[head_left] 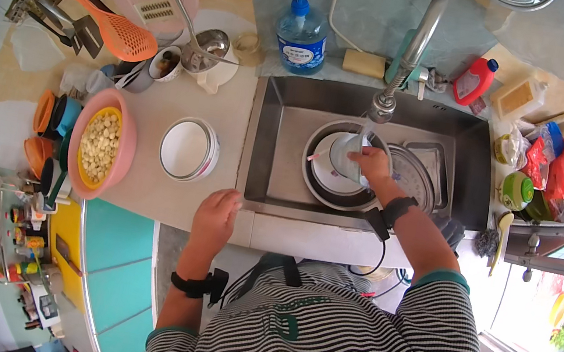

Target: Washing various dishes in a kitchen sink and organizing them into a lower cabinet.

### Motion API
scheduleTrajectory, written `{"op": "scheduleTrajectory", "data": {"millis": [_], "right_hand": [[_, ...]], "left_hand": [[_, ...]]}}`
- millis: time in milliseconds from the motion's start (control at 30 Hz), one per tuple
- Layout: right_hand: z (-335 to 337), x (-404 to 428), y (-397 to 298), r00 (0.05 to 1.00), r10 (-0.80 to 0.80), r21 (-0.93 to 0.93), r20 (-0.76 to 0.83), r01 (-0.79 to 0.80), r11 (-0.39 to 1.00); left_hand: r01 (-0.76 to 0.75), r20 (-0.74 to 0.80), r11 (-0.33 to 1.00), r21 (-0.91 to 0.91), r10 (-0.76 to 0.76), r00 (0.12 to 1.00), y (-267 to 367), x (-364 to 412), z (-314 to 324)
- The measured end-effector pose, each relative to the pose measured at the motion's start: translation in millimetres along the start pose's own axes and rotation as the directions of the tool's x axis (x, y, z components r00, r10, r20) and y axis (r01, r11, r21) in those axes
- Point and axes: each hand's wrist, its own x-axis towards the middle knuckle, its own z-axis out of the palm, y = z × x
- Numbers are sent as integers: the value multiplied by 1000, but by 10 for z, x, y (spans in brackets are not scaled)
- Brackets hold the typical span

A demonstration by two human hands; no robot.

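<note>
My right hand (373, 166) grips the rim of a pale bowl (346, 155), tilted under the faucet's spray head (382, 107), where water appears to run. Beneath the bowl, a white plate (329, 178) lies in a round metal basin (309, 180) inside the sink (282, 176). A round perforated metal tray (417, 185) leans beside the basin. Over the counter's front edge, left of the sink, is my left hand (215, 215), its fingers together and slightly bent; nothing shows in it. A white round container (186, 149) stands on the counter near that hand.
Farther left, a pink basin (125, 150) holds a yellow bowl of pale round pieces (98, 145). Behind the sink stand a blue pump bottle (302, 39), a yellowish sponge (364, 64) and a red bottle (474, 82). An orange slotted skimmer (128, 38) and a metal ladle (208, 49) lie at the upper left.
</note>
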Motion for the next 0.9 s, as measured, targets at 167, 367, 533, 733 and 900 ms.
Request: {"op": "scheduleTrajectory", "data": {"millis": [167,367,533,733,900], "right_hand": [[-98,-17,-160,992,-12,748,124,-85,658],[-347,-83,-443,989,-111,960,98,-65,273],[-321,-74,-343,994,-89,998,59,-57,31],[-177,-235,-246,995,45,986,90,-82,-145],[-189,-432,-152,989,-82,992,124,-125,-15]], "left_hand": [[-2,36,999,-50,4,999,81,69,114],[120,158,963,-243,-83,984,225,350,401],[368,322,757,-540,-218,921,150,636,938],[653,652,-119,-748,-315,690,586,1221,1471],[557,730,-541,-630,-168,662,615,1452,1817]]}}
